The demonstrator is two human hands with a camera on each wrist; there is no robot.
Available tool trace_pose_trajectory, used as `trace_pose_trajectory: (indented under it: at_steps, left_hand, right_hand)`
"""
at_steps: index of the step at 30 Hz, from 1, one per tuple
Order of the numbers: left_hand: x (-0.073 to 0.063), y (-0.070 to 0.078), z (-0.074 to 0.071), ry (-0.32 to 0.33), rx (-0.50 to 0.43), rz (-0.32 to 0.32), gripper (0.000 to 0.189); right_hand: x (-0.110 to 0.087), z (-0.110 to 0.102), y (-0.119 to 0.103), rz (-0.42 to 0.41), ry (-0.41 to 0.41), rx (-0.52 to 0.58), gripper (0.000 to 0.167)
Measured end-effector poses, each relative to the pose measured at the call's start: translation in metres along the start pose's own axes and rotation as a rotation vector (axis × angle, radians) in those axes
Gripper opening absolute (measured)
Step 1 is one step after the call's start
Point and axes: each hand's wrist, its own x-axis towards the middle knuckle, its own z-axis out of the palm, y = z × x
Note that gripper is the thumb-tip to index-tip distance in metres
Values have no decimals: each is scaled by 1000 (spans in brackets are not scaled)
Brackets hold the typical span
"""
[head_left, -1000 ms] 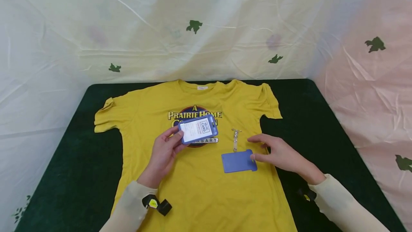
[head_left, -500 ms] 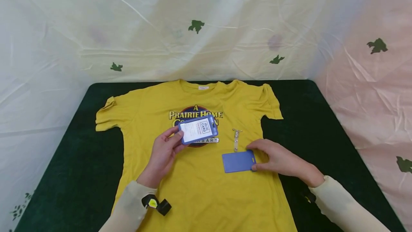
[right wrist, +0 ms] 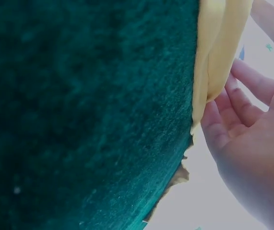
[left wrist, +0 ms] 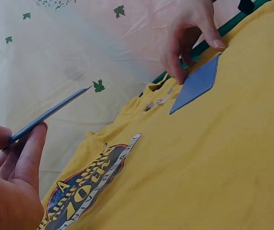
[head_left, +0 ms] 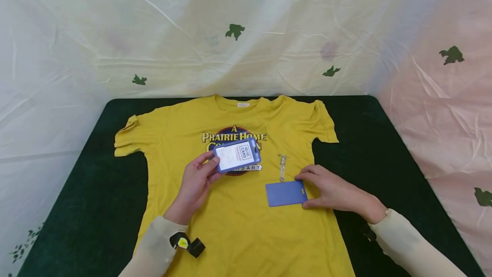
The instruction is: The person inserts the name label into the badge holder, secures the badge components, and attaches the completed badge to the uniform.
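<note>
In the head view my left hand point(head_left: 195, 182) pinches a blue-framed ID card holder point(head_left: 237, 155) by its left end, thumb on top, above the shirt's printed logo. The holder appears edge-on in the left wrist view, clear of the cloth. A flat blue cover point(head_left: 285, 193) with a slot at its right end lies on the yellow T-shirt point(head_left: 230, 230). My right hand point(head_left: 333, 189) grips that slotted end between thumb and index finger, one at each corner. Just above the cover lies a clear strap clip with snaps point(head_left: 282, 168).
The T-shirt is spread over a dark green table point(head_left: 80, 200), collar at the far edge. A pale curtain with green leaf shapes point(head_left: 235, 31) hangs behind and at both sides. Each wrist wears a black device point(head_left: 187, 244).
My right thumb and index finger have shifted onto the cover's right corners, leaving its slot in sight. The left hand and the ID card holder stay nearly still.
</note>
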Motion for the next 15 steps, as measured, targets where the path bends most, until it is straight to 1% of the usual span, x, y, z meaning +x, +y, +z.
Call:
trace_pose_trajectory:
  at_steps: [3, 6, 15]
  left_hand:
    - [1, -1, 0, 0, -1, 1, 40]
    - [1, -1, 0, 2, 1, -1, 39]
    - [1, -4, 3, -9, -7, 17, 40]
  right_hand:
    - [1, 1, 1, -33, 11, -25, 69]
    - [3, 1, 2, -50, 13, -42, 70]
    - [5, 2, 2, -64, 8, -67, 69]
